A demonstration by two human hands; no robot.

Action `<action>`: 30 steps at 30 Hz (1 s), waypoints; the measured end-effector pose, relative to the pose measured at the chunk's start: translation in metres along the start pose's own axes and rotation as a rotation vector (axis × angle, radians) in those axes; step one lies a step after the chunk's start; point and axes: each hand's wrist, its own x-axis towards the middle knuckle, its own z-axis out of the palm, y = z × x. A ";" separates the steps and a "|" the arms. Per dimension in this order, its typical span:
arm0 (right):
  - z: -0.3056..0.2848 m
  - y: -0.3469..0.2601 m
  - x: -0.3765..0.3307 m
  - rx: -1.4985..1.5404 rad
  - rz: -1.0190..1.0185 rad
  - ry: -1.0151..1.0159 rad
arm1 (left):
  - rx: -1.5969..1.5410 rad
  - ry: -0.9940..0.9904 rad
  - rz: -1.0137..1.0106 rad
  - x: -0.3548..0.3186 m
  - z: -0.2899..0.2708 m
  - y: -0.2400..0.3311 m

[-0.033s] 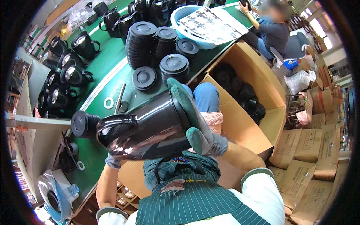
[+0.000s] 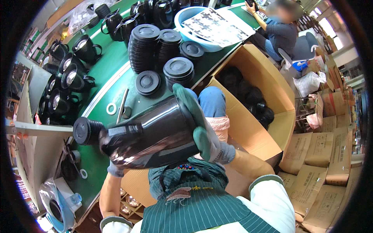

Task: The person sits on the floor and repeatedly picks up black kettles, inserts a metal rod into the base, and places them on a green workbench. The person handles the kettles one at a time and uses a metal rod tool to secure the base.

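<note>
A glossy black jug (image 2: 159, 132) lies tilted on its side in front of my chest, its base to the right and its mouth end to the left. My right hand (image 2: 206, 132), in a grey and green glove, is closed around the base, fingers above and thumb below. Only the knitted cuff of my left hand (image 2: 115, 169) shows under the mouth end; the jug hides its fingers. The jug's handle (image 2: 124, 131) faces up toward me. Just beyond the mouth end is a black ridged lid (image 2: 86, 131); whether it touches the jug I cannot tell.
Stacks of black lids (image 2: 144, 46) stand on the green table (image 2: 110, 87), near a white ring (image 2: 111, 108) and a metal rod (image 2: 122, 105). More black jugs (image 2: 86, 48) fill the far left. An open carton (image 2: 248, 138) holds black parts. A person (image 2: 278, 35) sits back right.
The jug has rolled about its long axis, so its handle, seen as a side loop before, now faces me. My right hand has shifted slightly along with it.
</note>
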 end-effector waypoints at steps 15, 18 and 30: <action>-0.066 0.001 -0.056 -0.027 -0.003 0.339 | -0.769 -0.390 -0.071 -0.020 0.135 -0.121; -0.069 -0.010 -0.049 0.162 0.088 0.367 | -0.207 -0.320 -0.225 -0.038 0.118 -0.111; -0.053 -0.030 -0.081 -0.410 0.362 0.522 | 1.618 0.350 -0.265 0.092 -0.010 -0.118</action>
